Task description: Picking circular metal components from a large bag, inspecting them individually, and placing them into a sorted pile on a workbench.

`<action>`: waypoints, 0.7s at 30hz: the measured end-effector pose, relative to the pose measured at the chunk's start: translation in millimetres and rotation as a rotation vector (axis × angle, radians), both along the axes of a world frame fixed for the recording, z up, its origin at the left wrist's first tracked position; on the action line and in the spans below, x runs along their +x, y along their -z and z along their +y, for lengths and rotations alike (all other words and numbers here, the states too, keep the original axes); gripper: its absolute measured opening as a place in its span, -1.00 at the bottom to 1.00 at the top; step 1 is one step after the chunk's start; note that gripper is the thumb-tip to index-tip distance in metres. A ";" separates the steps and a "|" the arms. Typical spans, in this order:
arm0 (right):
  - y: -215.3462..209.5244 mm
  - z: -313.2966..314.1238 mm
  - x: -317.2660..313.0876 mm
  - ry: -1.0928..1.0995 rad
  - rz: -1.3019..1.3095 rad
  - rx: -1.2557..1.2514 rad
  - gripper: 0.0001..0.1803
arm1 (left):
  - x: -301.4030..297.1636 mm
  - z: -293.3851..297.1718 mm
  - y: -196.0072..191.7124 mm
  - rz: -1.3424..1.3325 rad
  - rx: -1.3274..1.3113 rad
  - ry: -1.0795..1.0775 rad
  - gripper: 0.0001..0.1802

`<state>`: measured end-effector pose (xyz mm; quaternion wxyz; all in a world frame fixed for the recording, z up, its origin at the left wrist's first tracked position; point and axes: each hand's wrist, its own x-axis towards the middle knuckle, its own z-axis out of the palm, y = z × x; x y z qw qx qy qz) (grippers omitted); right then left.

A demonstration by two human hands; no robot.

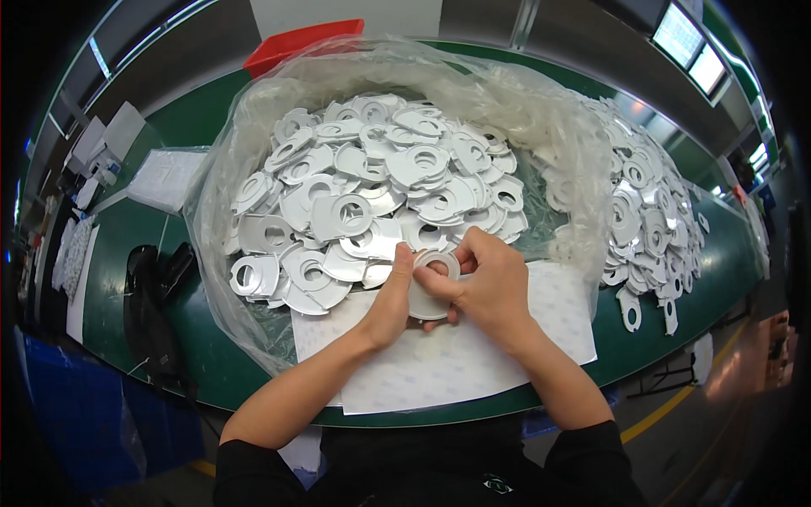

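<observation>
Between my two hands is a flat whitish-grey plate with a round ring opening (428, 302), held over white paper (405, 384). My left hand (390, 302) is closed on the plate's left side, thumb up along its edge. On the opposite side my right hand (497, 287) grips it, with the thumb across the ring and the fingers bent around the rim. Some of the fingertips are hidden behind the plate. Just beyond my hands lies a heap of similar white plates with holes (351, 215), inside a spread clear plastic bag (221, 228).
A second pile of plates (642, 211) spreads at the right of the green table (110, 283). At the back stands a red tray (304, 42). A black pouch-like object (148, 313) and a wrapped white packet (166, 179) lie to the left. Blue plastic (76, 406) hangs below the table's left edge.
</observation>
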<state>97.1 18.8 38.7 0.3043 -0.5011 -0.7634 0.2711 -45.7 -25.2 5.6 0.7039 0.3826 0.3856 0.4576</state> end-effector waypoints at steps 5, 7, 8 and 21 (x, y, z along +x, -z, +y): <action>0.6 7.9 12.7 -0.164 0.019 0.078 -0.64 | -5.5 7.2 1.6 -0.165 -0.058 0.021 -0.15; -7.4 8.3 16.6 -0.242 0.144 -0.134 -0.72 | -6.0 7.2 0.3 -0.178 -0.111 0.013 -0.15; -7.2 8.1 16.7 -0.243 0.144 -0.134 -0.72 | -6.5 7.3 0.1 -0.177 -0.110 0.012 -0.15; 4.1 6.7 15.5 -0.209 0.206 -0.203 -0.76 | -20.3 7.8 -6.5 -0.065 -0.203 0.225 -0.17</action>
